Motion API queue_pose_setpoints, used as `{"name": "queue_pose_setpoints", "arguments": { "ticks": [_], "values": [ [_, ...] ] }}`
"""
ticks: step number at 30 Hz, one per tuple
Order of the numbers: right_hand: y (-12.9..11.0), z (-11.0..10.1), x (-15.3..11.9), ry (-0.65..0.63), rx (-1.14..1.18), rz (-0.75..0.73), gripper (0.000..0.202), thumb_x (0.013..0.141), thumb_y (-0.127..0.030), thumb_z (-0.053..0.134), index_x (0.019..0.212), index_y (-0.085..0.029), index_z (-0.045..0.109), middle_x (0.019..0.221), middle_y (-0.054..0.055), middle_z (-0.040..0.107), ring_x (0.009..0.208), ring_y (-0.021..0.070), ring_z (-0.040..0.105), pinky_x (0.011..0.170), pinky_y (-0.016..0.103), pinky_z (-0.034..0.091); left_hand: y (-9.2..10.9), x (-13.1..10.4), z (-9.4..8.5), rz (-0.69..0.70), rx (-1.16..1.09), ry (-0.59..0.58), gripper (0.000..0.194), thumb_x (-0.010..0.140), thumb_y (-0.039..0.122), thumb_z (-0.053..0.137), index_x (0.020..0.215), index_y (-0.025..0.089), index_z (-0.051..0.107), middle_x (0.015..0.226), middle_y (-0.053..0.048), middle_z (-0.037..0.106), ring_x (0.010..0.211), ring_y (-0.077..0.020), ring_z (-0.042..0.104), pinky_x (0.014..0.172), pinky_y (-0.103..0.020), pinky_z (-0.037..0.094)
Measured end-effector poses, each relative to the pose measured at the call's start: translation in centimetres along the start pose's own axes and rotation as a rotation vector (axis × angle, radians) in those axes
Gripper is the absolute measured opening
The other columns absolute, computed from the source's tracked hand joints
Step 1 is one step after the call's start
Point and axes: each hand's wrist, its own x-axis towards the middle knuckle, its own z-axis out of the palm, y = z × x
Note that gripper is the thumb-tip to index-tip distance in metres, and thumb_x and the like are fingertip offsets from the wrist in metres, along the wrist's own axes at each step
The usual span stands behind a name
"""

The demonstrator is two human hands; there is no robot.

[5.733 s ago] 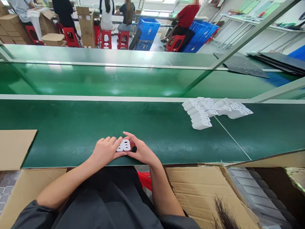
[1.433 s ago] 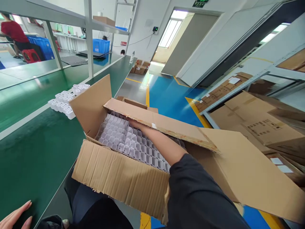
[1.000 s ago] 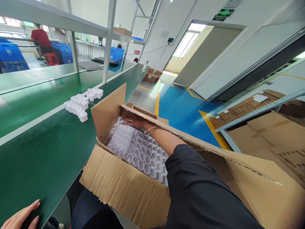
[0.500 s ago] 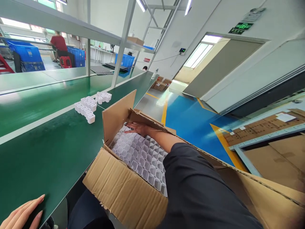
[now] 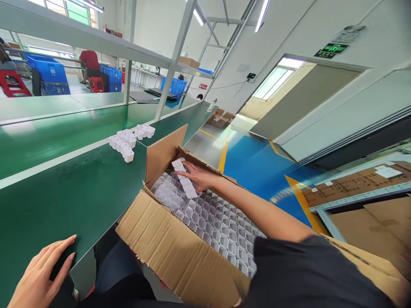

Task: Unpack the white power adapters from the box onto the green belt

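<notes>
Head view, one moment on a packing line. Row of white chargers [image 5: 184,182]: held in a line under the right hand [image 5: 197,176], fingers closed along its side, just above the far end of the tray. Cell tray [image 5: 221,220]: pale, gridded, lay inside the open cardboard box [image 5: 180,256], which sat tilted beside the belt at the person's lap. Box flap [image 5: 162,154]: stood upright against the belt edge. Left hand [image 5: 41,273]: open, fingers spread flat, rested on the near edge of the green conveyor belt [image 5: 73,192], holding nothing. Loose chargers [image 5: 128,139]: a white cluster lay farther along the belt, well apart from both hands. Background: blue crates [image 5: 48,77], a seated person in red [image 5: 90,62].
</notes>
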Motion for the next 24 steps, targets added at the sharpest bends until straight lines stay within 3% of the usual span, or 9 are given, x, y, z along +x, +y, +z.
{"name": "queue_pose_setpoints", "arguments": {
  "ticks": [5, 7, 9, 12, 15, 17, 20, 24],
  "values": [
    [-8.2, -4.1, -7.6, 0.139, 0.313, 0.090, 0.119, 0.064, -0.052, 0.080, 0.158, -0.018, 0.016, 0.160, 0.021, 0.013, 0.147, 0.0410, 0.022, 0.118, 0.055, 0.028, 0.9, 0.6, -0.2, -0.001, -0.032, 0.001, 0.041, 0.093, 0.049, 0.049, 0.133, 0.037, 0.051, 0.119, -0.002, 0.067, 0.107, -0.0255, 0.065, 0.092, -0.046, 0.056],
    [-11.5, -5.4, -8.9, 0.175, 0.420, 0.050, 0.126, 0.063, -0.053, 0.081, 0.159, -0.023, 0.007, 0.161, 0.019, 0.013, 0.147, 0.0402, 0.025, 0.117, 0.055, 0.030, 1.7, 0.8, -0.8, -0.035, -0.080, -0.024, 0.039, 0.094, 0.048, 0.049, 0.131, 0.034, 0.053, 0.119, -0.002, 0.067, 0.109, -0.0235, 0.065, 0.094, -0.042, 0.056],
    [-14.6, -6.8, -8.0, 0.211, 0.552, -0.070, 0.130, 0.061, -0.053, 0.084, 0.159, -0.028, 0.003, 0.160, 0.017, 0.018, 0.145, 0.0390, 0.030, 0.116, 0.052, 0.034, 2.5, 1.0, -2.0, -0.067, -0.149, -0.066, 0.039, 0.096, 0.046, 0.047, 0.132, 0.032, 0.053, 0.123, -0.003, 0.066, 0.112, -0.0218, 0.064, 0.096, -0.040, 0.056],
    [-19.8, -9.3, -2.1, 0.219, 0.806, -0.322, 0.126, 0.060, -0.056, 0.084, 0.159, -0.031, 0.009, 0.155, 0.014, 0.030, 0.140, 0.0384, 0.039, 0.114, 0.050, 0.039, 2.8, 1.4, -5.1, -0.085, -0.238, -0.086, 0.043, 0.097, 0.045, 0.047, 0.138, 0.032, 0.047, 0.134, -0.004, 0.059, 0.121, -0.0200, 0.060, 0.103, -0.038, 0.052],
    [-26.5, -11.6, 8.1, 0.132, 1.030, -0.591, 0.116, 0.062, -0.056, 0.083, 0.156, -0.030, 0.020, 0.152, 0.012, 0.035, 0.138, 0.0365, 0.042, 0.114, 0.049, 0.037, 1.1, 1.7, -9.2, -0.110, -0.276, 0.058, 0.055, 0.095, 0.046, 0.053, 0.145, 0.032, 0.036, 0.141, -0.006, 0.052, 0.127, -0.0212, 0.054, 0.108, -0.040, 0.049],
    [-31.7, -12.1, 15.5, 0.044, 1.174, -0.727, 0.115, 0.060, -0.052, 0.085, 0.154, -0.026, 0.023, 0.150, 0.013, 0.039, 0.138, 0.0343, 0.041, 0.116, 0.048, 0.034, -1.4, 1.5, -12.0, -0.130, -0.255, 0.187, 0.067, 0.091, 0.049, 0.059, 0.148, 0.031, 0.029, 0.146, -0.008, 0.046, 0.133, -0.0235, 0.049, 0.110, -0.043, 0.047],
    [-40.0, -10.8, 25.1, -0.169, 1.502, -0.761, 0.109, 0.069, -0.047, 0.081, 0.154, -0.028, 0.015, 0.134, 0.011, 0.055, 0.124, 0.0278, 0.055, 0.111, 0.051, 0.040, -6.4, 0.1, -15.8, -0.157, -0.104, 0.304, 0.081, 0.085, 0.055, 0.065, 0.151, 0.030, 0.024, 0.153, -0.011, 0.035, 0.142, -0.0285, 0.036, 0.116, -0.049, 0.038],
    [-49.7, -7.7, 32.7, -0.471, 1.853, -0.738, 0.083, 0.075, -0.038, 0.077, 0.145, -0.034, 0.033, 0.145, 0.008, 0.050, 0.127, 0.0261, 0.054, 0.101, 0.048, 0.050, -12.7, -3.1, -19.1, -0.177, 0.110, 0.280, 0.085, 0.080, 0.060, 0.068, 0.149, 0.027, 0.031, 0.155, -0.013, 0.033, 0.145, -0.0326, 0.027, 0.121, -0.055, 0.026]
  ]
}}
